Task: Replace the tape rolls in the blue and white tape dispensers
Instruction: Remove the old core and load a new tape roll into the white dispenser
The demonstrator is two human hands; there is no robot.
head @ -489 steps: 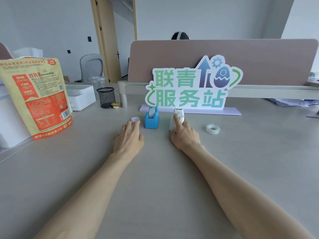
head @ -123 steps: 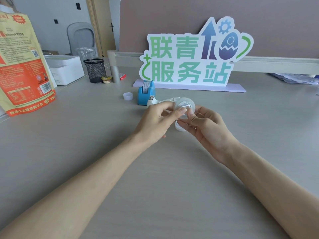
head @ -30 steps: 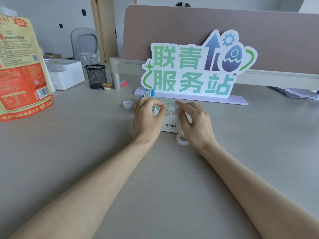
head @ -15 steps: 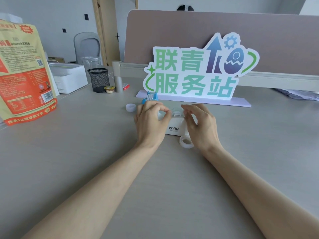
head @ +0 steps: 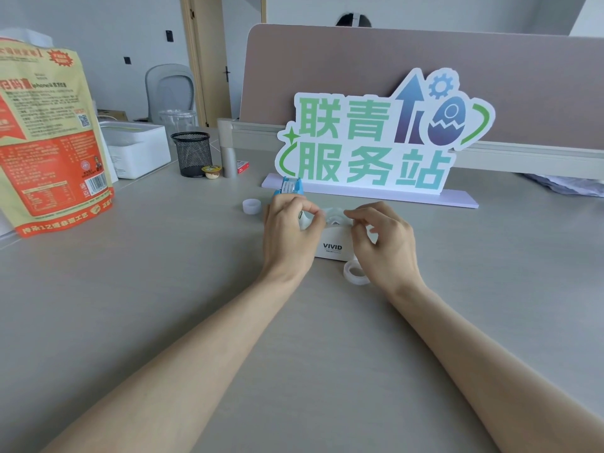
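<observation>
The white tape dispenser (head: 331,247), marked VIVID, stands on the desk between my hands. A clear tape roll (head: 334,213) sits in its top. My left hand (head: 287,233) pinches the dispenser's left end with thumb and forefinger. My right hand (head: 387,245) has its fingers curled, with the fingertips pinching at the roll's right edge. The blue tape dispenser (head: 291,188) stands just behind my left hand, mostly hidden. A loose clear tape roll (head: 354,273) lies flat in front of the white dispenser, under my right wrist.
A small white ring (head: 251,206) lies left of the blue dispenser. A big lettered sign (head: 376,142) stands behind. At the left are an orange and yellow bag (head: 49,142), a white box (head: 140,148), a black mesh cup (head: 192,153) and a small jar (head: 211,171).
Four seconds ago both hands held the white dispenser up. It now stands on the desk. In the last second my fingertips have closed in on its top.
</observation>
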